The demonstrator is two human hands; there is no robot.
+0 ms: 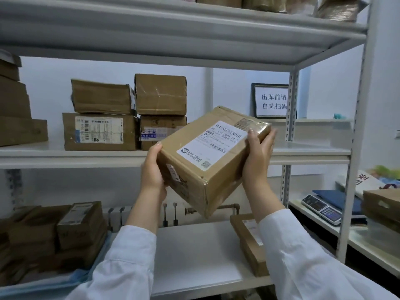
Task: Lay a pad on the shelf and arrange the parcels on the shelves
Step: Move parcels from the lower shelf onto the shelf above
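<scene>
Gripping a brown cardboard parcel [201, 180] at its two ends, both hands hold it tilted in the air in front of the rack. Its white shipping label [213, 146] faces up.

The left hand [152, 169] clasps the nearer, lower end, with the thumb on the top edge and the fingers out of sight behind the box. The right hand [258, 152] clasps the farther, higher end, with the thumb pressed on the taped top and the fingers wrapped round the far side. White sleeves [303, 256] cover both forearms.

The parcel touches no shelf. The middle shelf [307, 151] runs just behind the hands.

Beyond and to the left of the left hand, four stacked parcels [99, 132] sit on that shelf in two piles of two, side by side. Beyond the right hand, farther back, stands a framed sign [272, 100] with Chinese writing.

Below the right forearm, a flat parcel [249, 241] lies on the lower shelf [194, 256]. Below and left of the left hand, a heap of parcels [80, 224] rests on a blue pad [60, 281] whose edge shows at the shelf front. Off to the right of the right hand, a weighing scale [322, 210] sits on a neighbouring rack.
</scene>
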